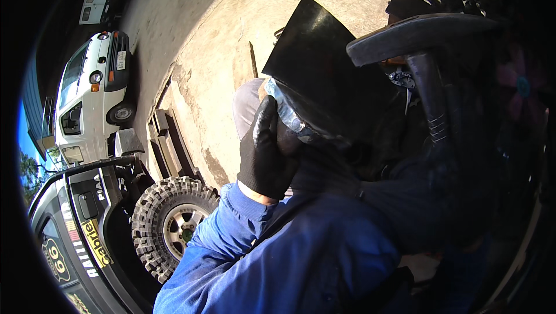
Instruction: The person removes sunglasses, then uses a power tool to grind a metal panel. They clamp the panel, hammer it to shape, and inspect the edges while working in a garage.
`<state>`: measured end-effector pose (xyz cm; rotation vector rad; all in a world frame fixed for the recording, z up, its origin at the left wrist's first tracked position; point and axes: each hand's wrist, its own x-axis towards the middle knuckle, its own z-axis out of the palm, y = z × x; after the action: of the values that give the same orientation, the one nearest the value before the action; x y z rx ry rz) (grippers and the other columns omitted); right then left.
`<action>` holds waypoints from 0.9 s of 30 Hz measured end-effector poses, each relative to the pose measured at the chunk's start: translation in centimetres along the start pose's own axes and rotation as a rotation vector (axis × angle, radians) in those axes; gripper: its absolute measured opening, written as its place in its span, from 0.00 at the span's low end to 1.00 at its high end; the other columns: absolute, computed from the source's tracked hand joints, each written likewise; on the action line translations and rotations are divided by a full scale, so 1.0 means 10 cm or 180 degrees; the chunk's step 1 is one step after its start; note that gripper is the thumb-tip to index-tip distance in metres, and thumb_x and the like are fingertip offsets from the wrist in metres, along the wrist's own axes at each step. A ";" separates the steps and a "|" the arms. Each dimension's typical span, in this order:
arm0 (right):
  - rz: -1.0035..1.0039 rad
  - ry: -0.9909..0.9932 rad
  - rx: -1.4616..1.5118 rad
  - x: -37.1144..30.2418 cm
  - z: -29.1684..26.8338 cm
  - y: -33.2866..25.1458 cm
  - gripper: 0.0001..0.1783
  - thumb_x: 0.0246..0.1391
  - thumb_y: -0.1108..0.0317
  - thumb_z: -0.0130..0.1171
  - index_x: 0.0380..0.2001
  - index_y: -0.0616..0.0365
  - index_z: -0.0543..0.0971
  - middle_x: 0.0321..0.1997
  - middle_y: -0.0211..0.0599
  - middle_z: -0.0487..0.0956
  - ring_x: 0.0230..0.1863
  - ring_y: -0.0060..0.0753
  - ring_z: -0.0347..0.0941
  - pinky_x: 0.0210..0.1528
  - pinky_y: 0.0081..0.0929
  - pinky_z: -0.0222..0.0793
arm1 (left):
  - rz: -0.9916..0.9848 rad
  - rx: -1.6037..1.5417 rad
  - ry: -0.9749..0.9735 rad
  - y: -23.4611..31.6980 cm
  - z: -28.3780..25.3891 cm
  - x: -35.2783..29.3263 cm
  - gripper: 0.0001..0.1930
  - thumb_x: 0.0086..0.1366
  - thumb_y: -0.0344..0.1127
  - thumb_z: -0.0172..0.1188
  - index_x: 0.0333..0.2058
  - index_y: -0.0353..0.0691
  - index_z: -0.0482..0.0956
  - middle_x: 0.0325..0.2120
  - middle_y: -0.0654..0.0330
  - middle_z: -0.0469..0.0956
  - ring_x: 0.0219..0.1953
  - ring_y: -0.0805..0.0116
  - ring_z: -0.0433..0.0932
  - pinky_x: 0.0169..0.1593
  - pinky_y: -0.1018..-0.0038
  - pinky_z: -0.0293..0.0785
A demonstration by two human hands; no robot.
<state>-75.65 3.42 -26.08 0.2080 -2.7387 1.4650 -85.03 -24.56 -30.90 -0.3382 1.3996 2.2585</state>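
My left hand (267, 155), in a black glove, is closed on the near edge of a dark bent sheet-metal piece (324, 45). Its thumb lies along a shiny bare strip on that edge. The sheet sticks up and away above my grey-clad knee (248, 105). A hammer (418, 39) is raised to the right, its long head overlapping the sheet in view. Deep shadow covers my right hand (445, 166), closed round the lower handle. Behind the handle, a metal tool like locking pliers (401, 79) shows in part.
A big knobbly tyre (174, 221) on a dark off-road vehicle (87, 239) stands close at left. Beyond it is a white van (87, 91). Steel channel lengths (168, 140) lie on the concrete floor (197, 42). The right side is mostly dark, with a pink flower-like shape (523, 85).
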 end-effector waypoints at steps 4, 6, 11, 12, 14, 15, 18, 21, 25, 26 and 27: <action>-0.0132 0.0010 -0.0038 0.03 0.07 0.03 0.31 0.59 0.75 0.61 0.67 0.53 0.75 0.63 0.52 0.79 0.44 0.48 0.85 0.48 0.37 0.79 | 0.0177 0.1493 0.0553 0.04 0.06 0.04 0.28 0.70 0.21 0.54 0.68 0.32 0.64 0.62 0.52 0.75 0.62 0.61 0.76 0.65 0.66 0.73; 0.0347 -0.0307 0.0982 0.03 0.14 0.04 0.33 0.58 0.75 0.61 0.68 0.48 0.74 0.62 0.55 0.79 0.45 0.49 0.85 0.47 0.37 0.80 | 0.0442 0.2418 0.0503 0.09 0.07 0.02 0.30 0.68 0.19 0.55 0.69 0.31 0.62 0.63 0.51 0.73 0.63 0.60 0.75 0.65 0.67 0.73; 0.0868 -0.0302 0.1198 0.00 0.00 0.03 0.30 0.63 0.68 0.58 0.69 0.53 0.72 0.62 0.59 0.77 0.48 0.47 0.84 0.50 0.38 0.79 | -0.0362 -0.0830 0.0224 0.10 0.11 0.07 0.22 0.80 0.47 0.47 0.64 0.41 0.72 0.54 0.55 0.81 0.56 0.60 0.80 0.59 0.64 0.79; 0.1065 -0.0188 0.1346 -0.01 -0.08 0.01 0.28 0.66 0.65 0.56 0.68 0.58 0.72 0.61 0.59 0.77 0.49 0.47 0.83 0.53 0.39 0.79 | -0.0292 -0.0396 0.0696 0.07 0.12 0.07 0.22 0.80 0.47 0.47 0.64 0.41 0.72 0.54 0.55 0.81 0.55 0.61 0.81 0.59 0.64 0.79; 0.1447 0.0062 0.1630 -0.02 -0.21 0.00 0.29 0.71 0.58 0.53 0.66 0.67 0.71 0.60 0.60 0.78 0.51 0.47 0.81 0.58 0.40 0.77 | 0.0200 0.0965 0.0817 0.05 0.10 0.06 0.22 0.80 0.46 0.47 0.64 0.41 0.72 0.54 0.55 0.81 0.54 0.63 0.81 0.58 0.65 0.79; 0.1413 0.0065 0.1472 -0.02 -0.23 0.00 0.29 0.71 0.56 0.53 0.66 0.66 0.71 0.60 0.60 0.77 0.53 0.49 0.79 0.59 0.41 0.76 | 0.0533 0.1911 0.0851 0.01 0.10 0.08 0.22 0.79 0.45 0.48 0.64 0.40 0.71 0.54 0.55 0.81 0.53 0.63 0.81 0.58 0.66 0.79; 0.0876 -0.0138 0.0406 -0.01 -0.18 0.07 0.29 0.67 0.56 0.57 0.67 0.56 0.72 0.66 0.63 0.70 0.60 0.57 0.73 0.62 0.48 0.73 | 0.1581 0.4868 0.0199 0.13 -0.01 -0.06 0.24 0.74 0.36 0.55 0.66 0.37 0.67 0.54 0.53 0.80 0.54 0.63 0.81 0.57 0.66 0.79; 0.0177 -0.0386 -0.0947 -0.01 0.02 0.24 0.33 0.60 0.59 0.64 0.70 0.41 0.72 0.72 0.66 0.62 0.68 0.67 0.66 0.64 0.55 0.70 | 0.1850 0.4920 0.0016 0.16 -0.08 -0.07 0.31 0.68 0.24 0.59 0.68 0.35 0.62 0.54 0.51 0.80 0.55 0.61 0.80 0.57 0.66 0.79; 0.0776 -0.0173 0.0337 -0.05 0.38 0.38 0.38 0.57 0.54 0.66 0.72 0.40 0.70 0.75 0.69 0.59 0.72 0.75 0.60 0.67 0.62 0.64 | 0.1631 0.4490 -0.0078 0.13 -0.13 -0.01 0.33 0.67 0.19 0.61 0.69 0.34 0.59 0.54 0.50 0.80 0.57 0.60 0.80 0.57 0.67 0.80; 0.1049 -0.0054 0.0914 -0.06 0.48 0.38 0.40 0.57 0.53 0.66 0.72 0.41 0.69 0.75 0.69 0.59 0.73 0.76 0.58 0.68 0.64 0.62 | 0.1589 0.4385 -0.0062 0.12 -0.13 -0.02 0.32 0.68 0.20 0.60 0.68 0.34 0.60 0.54 0.50 0.80 0.57 0.60 0.80 0.57 0.67 0.80; 0.1325 0.0051 0.1506 -0.07 0.55 0.37 0.41 0.57 0.51 0.66 0.73 0.43 0.68 0.74 0.70 0.58 0.73 0.78 0.56 0.69 0.65 0.61 | 0.1610 0.4194 -0.0130 0.11 -0.13 -0.02 0.32 0.68 0.20 0.60 0.68 0.34 0.60 0.55 0.50 0.79 0.57 0.60 0.79 0.57 0.67 0.80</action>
<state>-75.29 1.00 -32.26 -0.3904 -2.4719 2.1886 -85.43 -26.21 -30.58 0.5395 2.7361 1.1214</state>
